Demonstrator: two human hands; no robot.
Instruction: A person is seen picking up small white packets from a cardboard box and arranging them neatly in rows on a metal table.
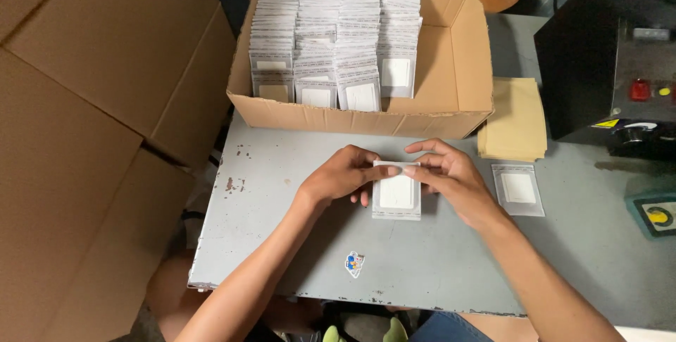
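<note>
My left hand (pixel 343 174) and my right hand (pixel 451 173) both pinch the top edge of a small clear packet with a white card inside (pixel 397 194), lying flat on the grey metal table (pixel 282 243). The thumbs and forefingers meet at the packet's upper rim. A second, similar packet (pixel 518 188) lies on the table just right of my right hand. Behind my hands stands an open cardboard box (pixel 465 53) with several rows of the same packets (pixel 331 39) stacked upright.
A stack of tan paper sheets (pixel 515 118) lies right of the box. A black machine with a red button (pixel 637 88) stands at far right. Large cardboard boxes (pixel 84 138) fill the left side. A small sticker (pixel 354 264) marks the table front.
</note>
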